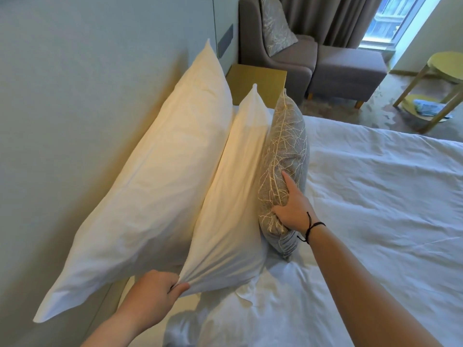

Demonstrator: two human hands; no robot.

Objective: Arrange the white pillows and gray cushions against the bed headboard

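Note:
Two white pillows stand on edge along the pale headboard [75,101]. The big back pillow [155,171] leans on the headboard. The smaller front pillow [235,196] leans on the back one. My left hand [155,294] pinches the front pillow's near corner. A gray cushion [285,151] with a pale branch pattern stands upright against the front pillow. My right hand [293,209] grips the cushion's lower near edge, index finger stretched up its face. A second gray patterned cushion [275,26] sits on the armchair beyond the bed.
White sheets cover the bed [375,196] to the right. A yellow nightstand [258,81] stands past the pillows. A gray armchair [288,58] and footstool [348,71] are farther back. A yellow round side table [441,78] is at right, by the window.

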